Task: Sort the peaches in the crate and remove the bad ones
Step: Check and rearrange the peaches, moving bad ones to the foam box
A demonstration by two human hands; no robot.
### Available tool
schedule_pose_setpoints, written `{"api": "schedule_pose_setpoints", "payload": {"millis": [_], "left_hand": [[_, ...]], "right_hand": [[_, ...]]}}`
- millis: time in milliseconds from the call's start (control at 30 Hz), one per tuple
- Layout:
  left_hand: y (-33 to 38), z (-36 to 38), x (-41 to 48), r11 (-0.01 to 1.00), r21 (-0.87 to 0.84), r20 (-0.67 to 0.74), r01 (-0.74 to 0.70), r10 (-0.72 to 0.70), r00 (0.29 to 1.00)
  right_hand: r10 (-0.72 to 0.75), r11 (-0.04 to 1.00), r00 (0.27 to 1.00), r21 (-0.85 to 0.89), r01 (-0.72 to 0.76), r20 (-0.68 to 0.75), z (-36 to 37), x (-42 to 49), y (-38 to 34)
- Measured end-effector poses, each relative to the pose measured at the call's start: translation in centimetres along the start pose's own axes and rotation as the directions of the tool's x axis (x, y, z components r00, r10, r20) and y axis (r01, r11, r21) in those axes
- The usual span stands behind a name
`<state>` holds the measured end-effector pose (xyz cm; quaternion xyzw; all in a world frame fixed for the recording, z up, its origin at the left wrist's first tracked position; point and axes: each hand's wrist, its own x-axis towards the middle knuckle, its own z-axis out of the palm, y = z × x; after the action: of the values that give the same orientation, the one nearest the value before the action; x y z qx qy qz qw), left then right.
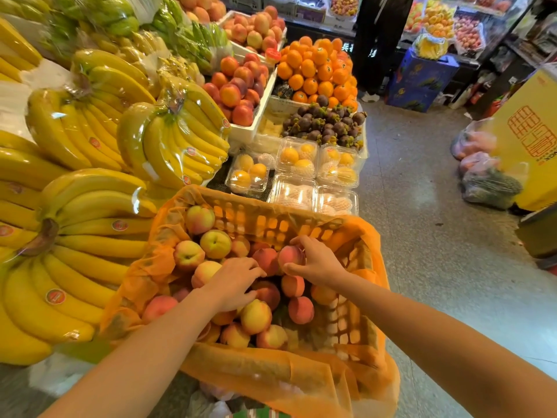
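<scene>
The right hand (318,262) has a red peach (290,256) pinched between curled fingers (302,243) above and the thumb below, at the top of the pile in the crate (271,223). The left hand (233,285) lies just beside it, its fingers bent down over the peaches (256,316); whether they grip one I cannot tell. To judge the held fruit well, lift it clear of the neighbours touching the fingertips and roll it gently without squeezing. Check the hidden underside for bruises or soft spots. The left fingers best steady the fruit beneath them.
</scene>
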<state>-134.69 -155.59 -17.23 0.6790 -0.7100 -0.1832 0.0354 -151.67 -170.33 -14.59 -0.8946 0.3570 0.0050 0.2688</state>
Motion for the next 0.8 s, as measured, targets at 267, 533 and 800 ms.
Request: {"api": "schedule_pose_setpoints", "payload": {"millis": [267,533,800], "left_hand": [[-2.2,-2.3,-2.8,0.993,-0.01,-0.391,0.118,-0.113,0.913],[-3.8,-2.1,-5.7,0.97,0.091,-0.183,0.225,-0.205,0.961],[-4.6,-1.7,-5.6,0.979,0.073,-0.215,0.192,-0.173,0.961]], "right_hand": [[-0.01,0.967,0.996,0.253,0.032,-0.091,1.4,3.2,-4.2],[-0.08,0.989,0.997,0.122,0.081,-0.017,4.8,5.2,-6.8],[-0.222,0.975,0.975,0.011,0.222,-0.014,5.4,5.2,-6.0]]}}
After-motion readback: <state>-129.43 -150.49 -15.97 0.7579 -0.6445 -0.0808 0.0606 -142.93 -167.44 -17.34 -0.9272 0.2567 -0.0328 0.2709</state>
